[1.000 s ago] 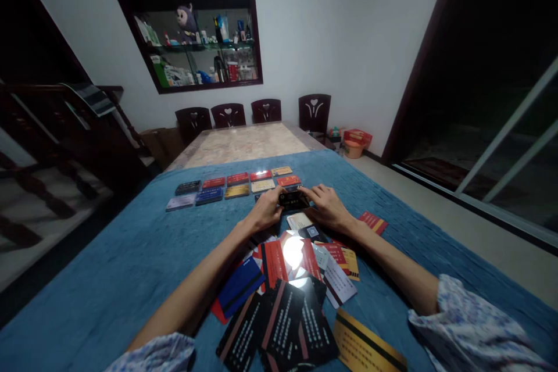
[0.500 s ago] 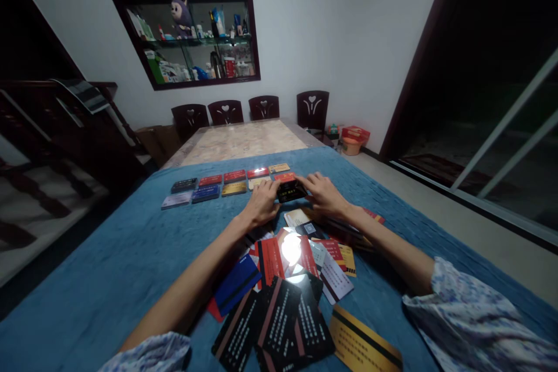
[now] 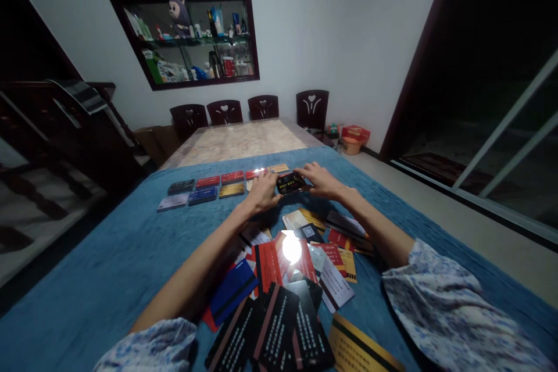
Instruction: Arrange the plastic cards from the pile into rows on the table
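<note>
A small stack of black cards [image 3: 289, 185] with gold lettering is between my two hands, low over the far part of the blue cloth. The fingers of my left hand [image 3: 263, 192] close on its left edge. On the opposite edge, my right hand [image 3: 321, 181] pinches it with bent fingers. Left of them stand two rows of sorted card stacks, among them a blue stack [image 3: 203, 195], a gold stack [image 3: 232, 189] and a red stack [image 3: 232, 176]. Nearer me lies a loose heap of mixed cards, with black cards [image 3: 277, 325] in front and a blue card [image 3: 233, 290] at its left.
A blue cloth [image 3: 108, 256] covers the near part of the table, and bare marbled tabletop [image 3: 248, 140] shows beyond it. Several dark chairs [image 3: 313, 109] stand around the far end. A single gold card [image 3: 364, 346] lies near the front edge.
The black card stack has tipped from more upright to flatter. Both hands stay at its edges, and my right forearm has shifted, uncovering cards at the heap's right side.
</note>
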`<state>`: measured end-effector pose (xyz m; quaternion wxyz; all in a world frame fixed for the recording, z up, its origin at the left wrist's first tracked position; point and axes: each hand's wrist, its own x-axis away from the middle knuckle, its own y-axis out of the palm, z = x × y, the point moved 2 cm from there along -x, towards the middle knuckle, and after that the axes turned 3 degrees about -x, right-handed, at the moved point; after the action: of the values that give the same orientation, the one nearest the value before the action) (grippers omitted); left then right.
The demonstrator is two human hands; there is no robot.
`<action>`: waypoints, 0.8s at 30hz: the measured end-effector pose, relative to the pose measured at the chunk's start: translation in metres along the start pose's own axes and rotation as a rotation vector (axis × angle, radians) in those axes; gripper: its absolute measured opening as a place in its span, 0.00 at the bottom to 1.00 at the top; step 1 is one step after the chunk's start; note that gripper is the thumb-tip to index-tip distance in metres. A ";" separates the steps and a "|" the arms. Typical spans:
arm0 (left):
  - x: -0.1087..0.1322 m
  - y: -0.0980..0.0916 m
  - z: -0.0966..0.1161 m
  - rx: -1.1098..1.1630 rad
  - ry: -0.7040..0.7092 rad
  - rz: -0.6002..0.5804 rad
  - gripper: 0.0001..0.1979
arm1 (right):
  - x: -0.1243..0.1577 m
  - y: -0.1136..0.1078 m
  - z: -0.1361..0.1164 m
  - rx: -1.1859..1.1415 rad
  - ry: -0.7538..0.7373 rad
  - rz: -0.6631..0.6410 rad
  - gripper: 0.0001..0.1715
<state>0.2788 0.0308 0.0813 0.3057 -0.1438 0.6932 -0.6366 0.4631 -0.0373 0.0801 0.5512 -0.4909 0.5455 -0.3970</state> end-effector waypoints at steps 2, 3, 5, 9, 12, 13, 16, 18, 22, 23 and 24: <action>-0.004 0.003 0.001 -0.033 -0.013 -0.014 0.24 | -0.002 0.002 0.001 0.015 0.023 -0.030 0.36; -0.006 0.005 0.002 -0.049 -0.018 -0.025 0.24 | -0.003 0.004 0.002 0.018 0.036 -0.041 0.36; -0.009 0.009 0.003 -0.075 -0.021 -0.047 0.23 | -0.005 0.009 0.002 0.014 0.058 -0.058 0.36; -0.015 0.015 0.004 -0.104 -0.017 -0.086 0.21 | -0.007 0.019 0.004 -0.004 0.087 -0.097 0.36; -0.018 0.019 0.006 -0.097 -0.032 -0.123 0.18 | -0.009 0.025 0.005 -0.007 0.100 -0.121 0.34; -0.018 0.020 0.007 -0.091 -0.038 -0.135 0.18 | -0.009 0.027 0.005 -0.009 0.102 -0.125 0.34; -0.019 0.022 0.008 -0.071 -0.039 -0.161 0.18 | -0.009 0.031 0.006 -0.022 0.105 -0.130 0.33; -0.019 0.023 0.008 -0.068 -0.031 -0.170 0.19 | -0.009 0.034 0.006 -0.030 0.103 -0.133 0.32; -0.023 0.025 0.007 -0.067 -0.030 -0.196 0.19 | -0.009 0.036 0.007 -0.044 0.112 -0.141 0.28; -0.024 0.025 0.007 -0.064 -0.032 -0.206 0.19 | -0.009 0.037 0.007 -0.045 0.121 -0.144 0.27; -0.025 0.026 0.007 -0.060 -0.035 -0.217 0.19 | -0.009 0.037 0.007 -0.045 0.131 -0.145 0.27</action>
<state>0.3072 0.0441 0.0624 0.2425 -0.2381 0.6869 -0.6424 0.4656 -0.0200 0.0455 0.4730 -0.5145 0.5521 -0.4548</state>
